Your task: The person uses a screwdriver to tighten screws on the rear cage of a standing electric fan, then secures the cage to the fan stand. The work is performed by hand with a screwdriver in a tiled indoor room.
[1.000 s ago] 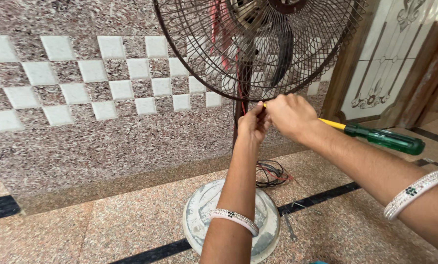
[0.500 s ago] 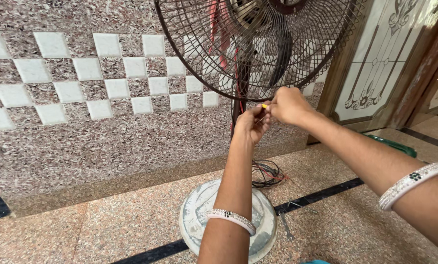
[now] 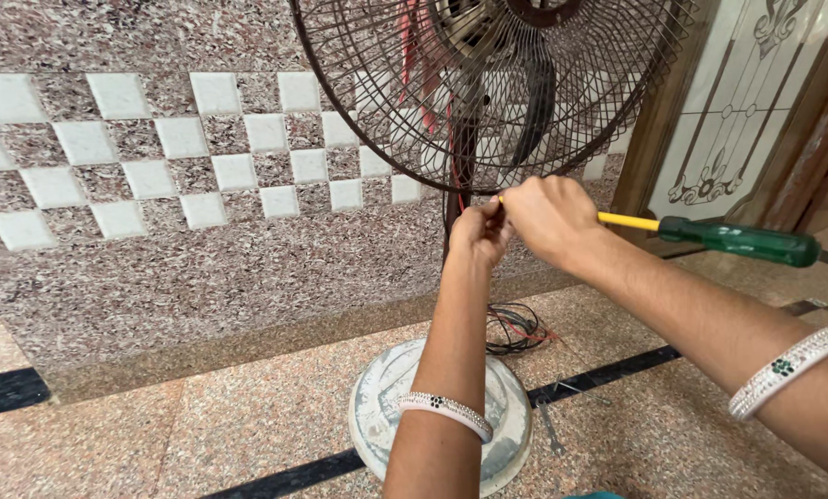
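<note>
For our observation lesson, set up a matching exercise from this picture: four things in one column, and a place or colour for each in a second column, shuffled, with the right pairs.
Things:
1. screwdriver handle
2. fan base
3. bangle
4. coiled wires

Places or colours:
A. round and pale, on the stone floor
B. green, sticking out past the right hand
C. on the floor behind the base, by the wall
D. white, around the left wrist

Pairs: 1-B, 2-A, 3-D, 4-C
</note>
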